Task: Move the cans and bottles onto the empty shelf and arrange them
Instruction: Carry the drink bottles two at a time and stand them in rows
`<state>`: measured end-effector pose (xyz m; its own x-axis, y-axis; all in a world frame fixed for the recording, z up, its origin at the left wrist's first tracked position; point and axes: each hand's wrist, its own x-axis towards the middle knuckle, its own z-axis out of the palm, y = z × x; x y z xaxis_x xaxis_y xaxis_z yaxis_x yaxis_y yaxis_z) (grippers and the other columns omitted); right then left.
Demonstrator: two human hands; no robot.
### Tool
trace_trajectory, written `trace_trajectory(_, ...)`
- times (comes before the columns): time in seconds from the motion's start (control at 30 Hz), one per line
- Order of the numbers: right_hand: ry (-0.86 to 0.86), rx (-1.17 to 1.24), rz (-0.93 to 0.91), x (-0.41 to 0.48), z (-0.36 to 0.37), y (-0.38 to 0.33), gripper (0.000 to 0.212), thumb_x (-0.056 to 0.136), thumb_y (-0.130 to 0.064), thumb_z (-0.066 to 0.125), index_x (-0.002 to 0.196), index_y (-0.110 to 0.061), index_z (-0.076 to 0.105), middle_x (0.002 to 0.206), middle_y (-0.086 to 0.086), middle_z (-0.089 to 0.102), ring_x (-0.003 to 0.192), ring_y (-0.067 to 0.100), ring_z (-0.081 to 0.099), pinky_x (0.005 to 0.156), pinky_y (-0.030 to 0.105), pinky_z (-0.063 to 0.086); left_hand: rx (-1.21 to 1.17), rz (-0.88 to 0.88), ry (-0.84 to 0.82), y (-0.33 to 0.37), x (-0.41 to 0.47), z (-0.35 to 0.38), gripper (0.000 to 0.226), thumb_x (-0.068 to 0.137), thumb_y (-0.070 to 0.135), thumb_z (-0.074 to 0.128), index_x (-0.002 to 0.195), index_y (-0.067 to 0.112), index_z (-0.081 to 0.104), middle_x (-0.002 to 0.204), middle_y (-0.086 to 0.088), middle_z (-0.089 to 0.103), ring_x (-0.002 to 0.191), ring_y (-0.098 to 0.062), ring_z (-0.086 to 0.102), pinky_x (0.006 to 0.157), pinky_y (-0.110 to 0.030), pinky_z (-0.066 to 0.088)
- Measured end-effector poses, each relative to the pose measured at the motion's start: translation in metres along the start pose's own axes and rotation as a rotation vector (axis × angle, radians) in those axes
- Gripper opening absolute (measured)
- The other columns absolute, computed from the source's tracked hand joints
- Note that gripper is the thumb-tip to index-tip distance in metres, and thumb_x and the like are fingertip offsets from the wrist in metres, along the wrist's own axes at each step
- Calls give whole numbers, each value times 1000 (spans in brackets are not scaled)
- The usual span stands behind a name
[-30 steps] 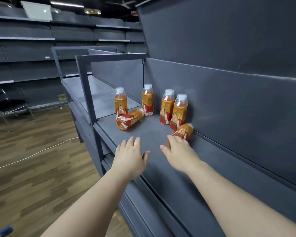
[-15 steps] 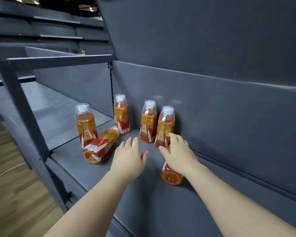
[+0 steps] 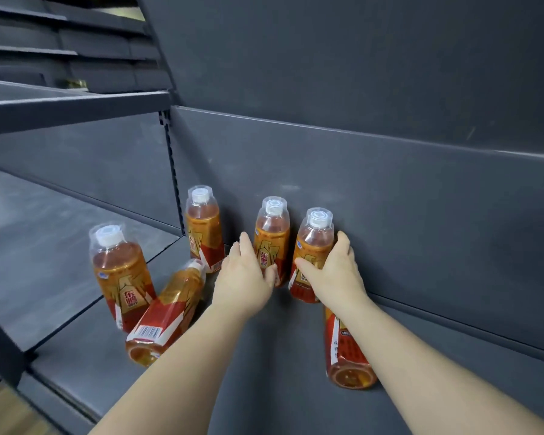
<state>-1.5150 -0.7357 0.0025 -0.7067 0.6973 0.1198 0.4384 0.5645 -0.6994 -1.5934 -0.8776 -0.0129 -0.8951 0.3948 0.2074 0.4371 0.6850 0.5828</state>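
Six bottles [image 3: 120, 271] on shelf [image 3: 280, 356], two toppled. Fingers: right hand [image 3: 336, 277] curled round end bottle [image 3: 314, 243]; left hand [image 3: 242, 277] straight against neighbour bottle [image 3: 272, 233]. Arranging unfinished.

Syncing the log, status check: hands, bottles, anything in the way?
Right hand grips end upright bottle. Left hand open, beside neighbour bottle. In the way: fallen bottle under right forearm, second fallen bottle left of left hand.

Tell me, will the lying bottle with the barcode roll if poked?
Probably yes: the lying bottle is round and rests on its side on the flat shelf, so a sideways poke should roll it. It looks full, so likely heavy for its size. The upright bottle close beside it might stop it.
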Motion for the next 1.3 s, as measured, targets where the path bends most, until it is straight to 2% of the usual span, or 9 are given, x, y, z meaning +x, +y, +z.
trace_trajectory(0.2, 60, 48, 26, 7, 13, 0, 89, 74, -54, 79, 141, -23, 28, 139, 3, 44, 124, 27, 51, 97, 47, 48, -152, -5, 2, 1, 31, 17, 98, 88, 44, 71, 157, 19, 6, 151, -8, 40, 130, -31, 51, 98, -47, 50)
trace_trajectory(0.43, 96, 41, 46, 11, 16, -4, 74, 76, -53, 78, 128, -24, 35, 129, 0, 48, 113, 25, 57, 90, 45, 51, -316, -17, 49, 9, 44, 32, 88, 82, 40, 77, 147, 21, 21, 135, -4, 52, 116, -27, 60, 92, -47, 54)
trace_trajectory(0.53, 106, 42, 49, 10, 17, -5, 70, 77, -49, 77, 126, -23, 35, 126, 0, 49, 111, 25, 58, 90, 45, 52, -325, -13, 61, 7, 46, 32, 79, 83, 35, 78, 142, 21, 27, 131, -3, 54, 111, -26, 61, 85, -38, 52)
trace_trajectory(0.73, 103, 32, 48, 8, 14, -10, 65, 79, -46, 77, 124, -20, 38, 125, 1, 50, 112, 25, 56, 87, 39, 49, -344, 0, 67, 5, 41, 25, 72, 82, 34, 79, 134, 20, 32, 125, -3, 57, 108, -28, 62, 85, -39, 52)
trace_trajectory(0.93, 88, 38, 38, -10, 12, -11, 67, 76, -48, 78, 123, -23, 38, 125, 0, 53, 110, 24, 59, 91, 47, 53, -302, 4, 72, -3, 23, 11, 73, 83, 35, 79, 136, 20, 31, 125, -2, 58, 107, -24, 63, 77, -29, 45)
trace_trajectory(1.2, 72, 77, 8, -48, 4, -14, 66, 73, -49, 79, 121, -24, 40, 123, 0, 57, 113, 24, 58, 94, 47, 51, -281, -6, 100, -7, -17, -13, 73, 84, 34, 78, 138, 20, 30, 123, 0, 57, 107, -21, 63, 77, -26, 47)
trace_trajectory(1.3, 56, 98, -9, -66, -2, -15, 64, 74, -48, 79, 119, -24, 40, 121, -1, 57, 113, 22, 57, 93, 45, 52, -282, -14, 119, -6, -38, -20, 70, 84, 34, 78, 135, 21, 32, 121, 1, 57, 106, -22, 63, 80, -31, 51)
